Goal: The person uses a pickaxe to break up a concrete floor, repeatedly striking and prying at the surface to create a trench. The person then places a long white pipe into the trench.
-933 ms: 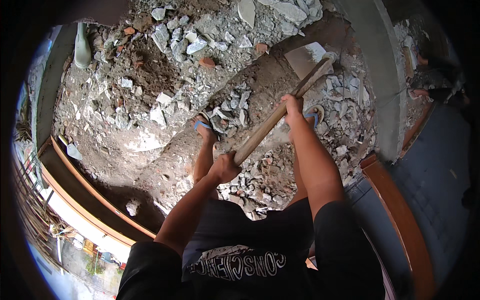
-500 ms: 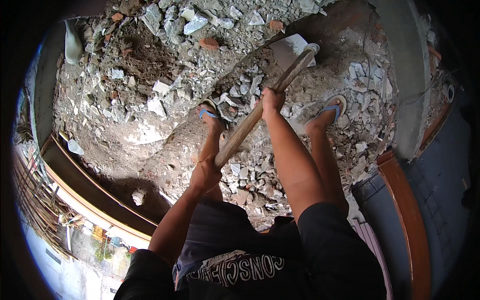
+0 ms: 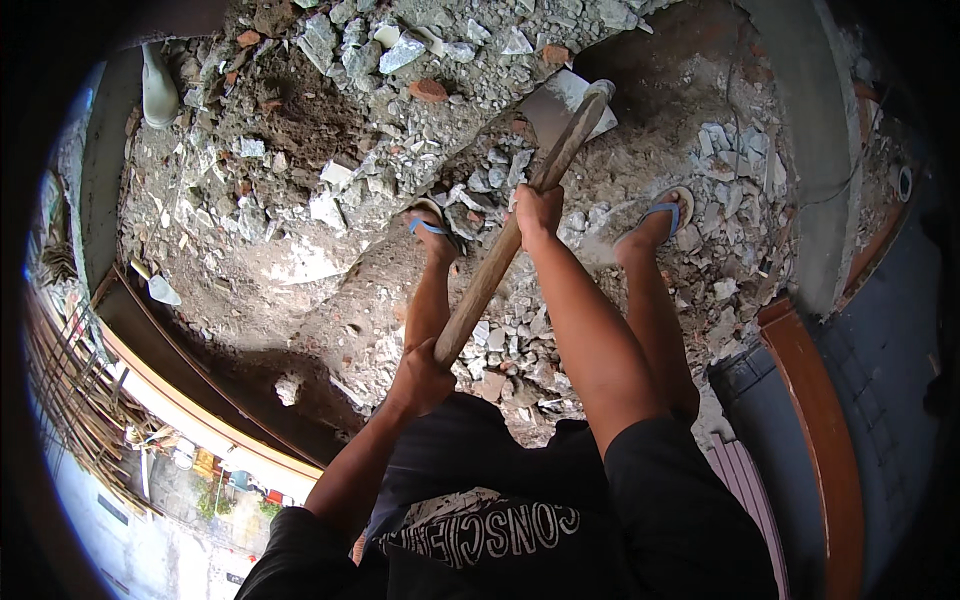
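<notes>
A long-handled hoe [image 3: 487,292] slants across the middle, its wooden handle running from near my waist up to the far right. My left hand [image 3: 422,378] is wrapped round the handle's near end. Farther along, my right hand [image 3: 538,210] grips the handle below the head. The broad metal hoe blade [image 3: 553,112] lies at the edge of the heaped rubble [image 3: 440,120], beside a dark patch of bare soil [image 3: 660,75]. Whether its cutting edge is sunk in the debris I cannot tell.
My feet in flip-flops [image 3: 661,212] stand apart on uneven debris, either side of the handle. Concrete beams [image 3: 815,150] border the right. At lower left, a ledge [image 3: 215,400] drops toward a lower yard. A white trowel-like piece [image 3: 162,290] lies near it.
The hoe head has shifted slightly left and away from me, along the rubble's edge. Both hands keep their grip, and the right hand has moved a little left with the handle.
</notes>
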Available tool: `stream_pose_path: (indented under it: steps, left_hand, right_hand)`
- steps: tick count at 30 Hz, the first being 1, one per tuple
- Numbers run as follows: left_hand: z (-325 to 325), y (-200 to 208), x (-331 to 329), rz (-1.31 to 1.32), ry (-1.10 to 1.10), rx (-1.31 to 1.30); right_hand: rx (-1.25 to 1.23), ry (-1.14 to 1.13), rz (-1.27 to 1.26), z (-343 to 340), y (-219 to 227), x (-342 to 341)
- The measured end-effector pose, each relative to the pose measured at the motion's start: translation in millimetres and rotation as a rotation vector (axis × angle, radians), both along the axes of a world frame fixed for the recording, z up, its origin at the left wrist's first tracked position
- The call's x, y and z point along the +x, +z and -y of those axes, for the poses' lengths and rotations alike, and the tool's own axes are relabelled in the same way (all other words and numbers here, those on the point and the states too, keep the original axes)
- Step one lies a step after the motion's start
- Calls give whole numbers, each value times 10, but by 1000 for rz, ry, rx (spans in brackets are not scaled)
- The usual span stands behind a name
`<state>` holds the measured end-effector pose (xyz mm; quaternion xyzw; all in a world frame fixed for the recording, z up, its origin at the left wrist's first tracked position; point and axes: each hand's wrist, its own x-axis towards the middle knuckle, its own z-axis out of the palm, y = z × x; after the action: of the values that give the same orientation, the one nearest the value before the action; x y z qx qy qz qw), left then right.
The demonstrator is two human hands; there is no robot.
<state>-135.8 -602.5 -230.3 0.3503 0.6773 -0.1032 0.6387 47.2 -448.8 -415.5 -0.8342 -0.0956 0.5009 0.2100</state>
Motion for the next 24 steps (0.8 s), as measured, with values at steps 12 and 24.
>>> stream_pose_path:
  steps: [12, 24]
  left_hand:
    - [-128, -565, 93, 143, -61, 127]
    - [172, -406, -479, -33, -110, -45]
  right_hand:
    - [129, -261, -146, -88, -38, 554]
    - [49, -202, 10, 534, -422, -262]
